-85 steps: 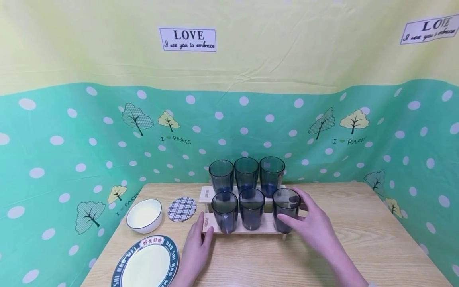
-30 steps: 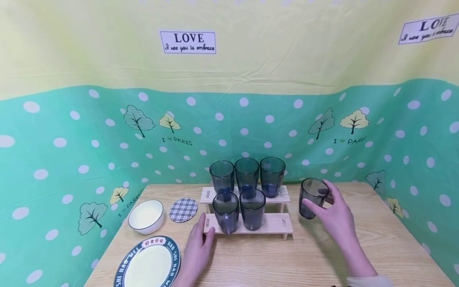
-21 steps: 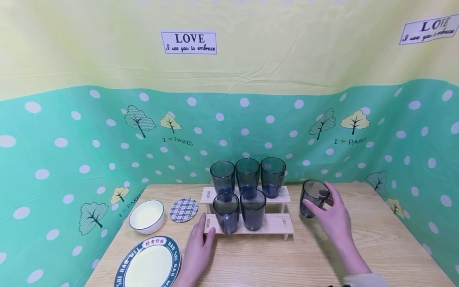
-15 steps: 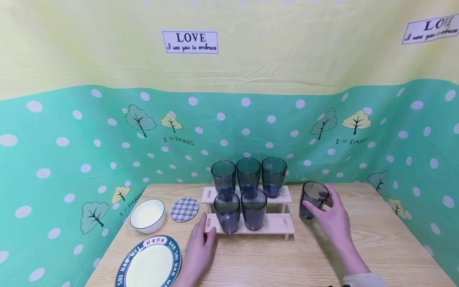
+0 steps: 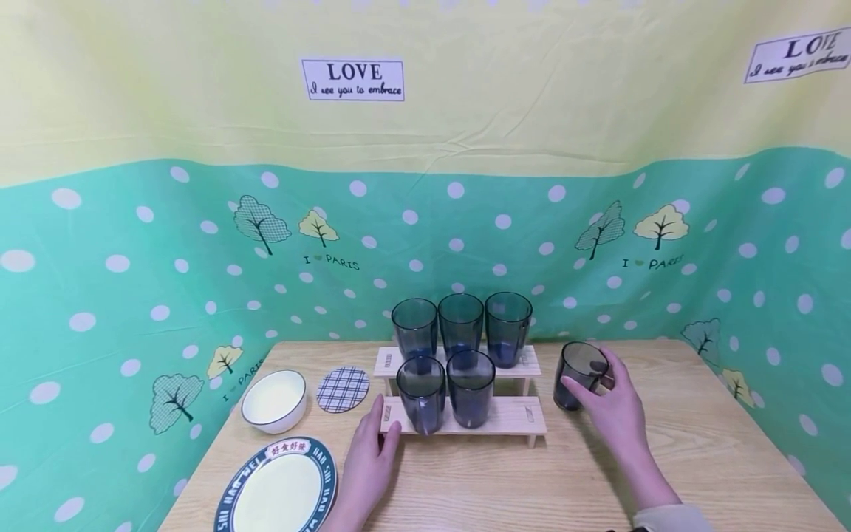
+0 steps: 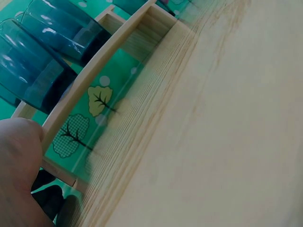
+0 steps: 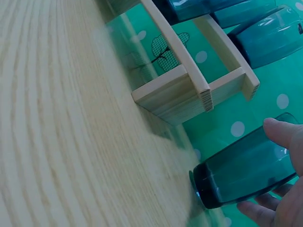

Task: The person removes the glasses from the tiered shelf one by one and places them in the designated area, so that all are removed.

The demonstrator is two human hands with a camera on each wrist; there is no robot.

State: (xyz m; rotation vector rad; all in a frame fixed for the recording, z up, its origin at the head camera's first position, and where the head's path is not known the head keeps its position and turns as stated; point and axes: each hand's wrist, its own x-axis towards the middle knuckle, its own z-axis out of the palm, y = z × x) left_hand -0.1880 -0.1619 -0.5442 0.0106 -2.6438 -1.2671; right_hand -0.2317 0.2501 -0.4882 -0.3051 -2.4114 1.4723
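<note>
On a two-step wooden rack (image 5: 501, 415) stand several dark, smoky drinking glasses. The back step bears a row of three, among them a right-end glass (image 5: 507, 329). Two more, a left glass (image 5: 422, 395) and a middle glass (image 5: 470, 389), occupy the front step, whose right end is bare wood. My left hand (image 5: 367, 465) grips that step's left end, thumb over the board in the left wrist view. To the right of the rack, my right hand (image 5: 613, 414) holds another glass (image 5: 573, 380) upright between thumb and fingers, its base right at the tabletop.
At the left of the wooden table (image 5: 479, 488) are a white bowl (image 5: 274, 403), a checked round coaster (image 5: 342, 389) and a green-rimmed plate (image 5: 326, 473). A printed green and yellow cloth (image 5: 452, 244) hangs close behind the rack and along both sides.
My right hand has carried the glass from the front step's right end over to the right, then lowered it to the tabletop. My left hand stays on the rack.
</note>
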